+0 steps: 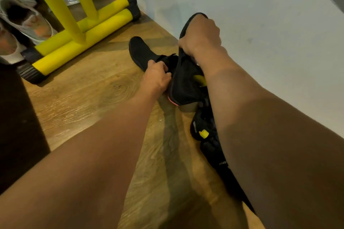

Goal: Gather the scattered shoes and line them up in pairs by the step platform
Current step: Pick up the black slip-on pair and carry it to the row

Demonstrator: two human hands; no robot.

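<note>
Right hand point(201, 37) grips the upturned toe of a black heeled boot point(186, 82) standing on end, heel down by the wall; left hand point(156, 76) pinches the collar of a black knit shoe point(141, 50) lying flat on the wooden floor point(93, 98), toe toward the yellow tube frame point(83, 42); the lettering on the black trainer point(210, 147) is unreadable.

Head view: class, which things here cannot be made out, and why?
Head view: black shoe with yellow tab, mostly under the right forearm.
Head view: black heeled boot's upper end, under the right hand.
Head view: white sneakers, blurred, cut by left edge.
Head view: what the left hand grips, black on black.
</note>
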